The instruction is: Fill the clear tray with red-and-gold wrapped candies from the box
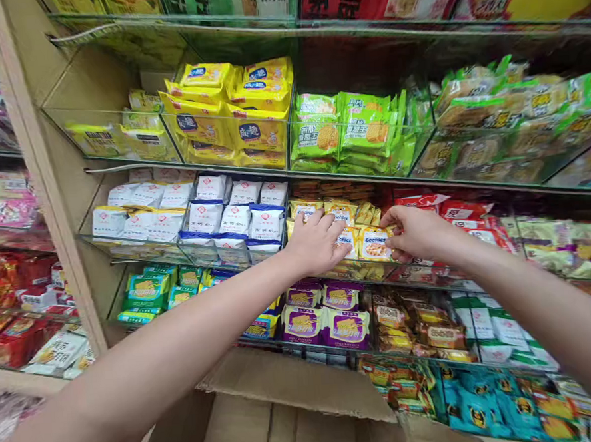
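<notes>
Small yellow cookie packets point(376, 244) marked "Cookies" sit in rows in a clear-walled compartment in the middle of the shelf. My left hand point(319, 243) lies over the left packets with its fingers stretched out, hiding part of them. From the right, my right hand point(416, 232) has its fingers curled at the right edge of the front cookie packet, thumb and fingertips touching it. White-and-blue packets point(207, 216) stand in the compartment to the left. Red packets point(470, 210) lie just behind and beyond my right hand.
An open cardboard box point(295, 381) stands below my arms, its flap raised towards the shelf. Purple biscuit packets point(349, 326) fill the row underneath. Above are green packets point(366, 124) and yellow packets point(250, 132). Clear dividers and a glass shelf edge point(423, 181) bound the compartments.
</notes>
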The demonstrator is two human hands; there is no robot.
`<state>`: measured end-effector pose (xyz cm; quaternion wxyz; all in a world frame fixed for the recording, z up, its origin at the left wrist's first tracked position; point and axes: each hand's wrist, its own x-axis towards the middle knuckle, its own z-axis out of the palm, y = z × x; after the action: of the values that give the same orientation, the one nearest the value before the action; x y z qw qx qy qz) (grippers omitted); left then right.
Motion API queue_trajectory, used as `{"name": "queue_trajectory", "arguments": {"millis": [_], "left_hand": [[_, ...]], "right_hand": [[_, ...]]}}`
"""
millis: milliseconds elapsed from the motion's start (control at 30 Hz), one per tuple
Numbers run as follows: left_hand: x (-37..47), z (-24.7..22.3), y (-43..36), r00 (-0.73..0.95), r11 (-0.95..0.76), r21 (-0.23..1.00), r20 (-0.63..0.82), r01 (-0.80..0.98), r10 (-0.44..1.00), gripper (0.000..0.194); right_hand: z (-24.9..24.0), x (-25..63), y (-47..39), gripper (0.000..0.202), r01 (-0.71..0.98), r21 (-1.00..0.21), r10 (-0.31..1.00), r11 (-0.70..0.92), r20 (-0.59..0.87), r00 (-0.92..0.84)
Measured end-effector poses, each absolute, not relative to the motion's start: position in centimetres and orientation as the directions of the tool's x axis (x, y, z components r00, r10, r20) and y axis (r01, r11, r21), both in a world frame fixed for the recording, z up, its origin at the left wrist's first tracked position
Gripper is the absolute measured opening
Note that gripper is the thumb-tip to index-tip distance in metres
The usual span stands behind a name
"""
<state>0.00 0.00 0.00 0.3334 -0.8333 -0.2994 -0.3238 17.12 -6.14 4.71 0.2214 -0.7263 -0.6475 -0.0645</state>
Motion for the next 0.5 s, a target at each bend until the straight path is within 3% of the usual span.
{"name": "queue_trajectory", "arguments": {"millis": [67, 133, 300, 500], "left_hand": [[0.0, -0.1, 0.0, 0.606, -0.596, -0.352, 0.738, 0.721, 0.296, 0.044], [0.0, -0.2, 0.0, 0.603, -0.596, -0.348, 0.739, 0.724, 0.301, 0.043], [-0.1, -0.2, 0.0, 0.604, -0.604, -0.349, 0.743, 0.717, 0.288, 0.043], [-0.2, 0.0, 0.2, 0.62, -0.631, -0.338, 0.725, 0.698, 0.298, 0.044]], "right_hand": [[4.5, 17.3, -6.5, 0.026, 0.95, -0.306, 0.92, -0.058, 0.352, 0.17], [4.3, 17.4, -6.8, 0.022, 0.96, -0.276, 0.913, -0.054, 0.376, 0.159], [4.3, 16.8, -7.1, 0.018, 0.988, 0.127, 0.852, -0.085, 0.523, 0.006], [3.6, 16.1, -6.7, 0.017, 0.97, 0.236, 0.875, -0.063, 0.48, -0.059]]}}
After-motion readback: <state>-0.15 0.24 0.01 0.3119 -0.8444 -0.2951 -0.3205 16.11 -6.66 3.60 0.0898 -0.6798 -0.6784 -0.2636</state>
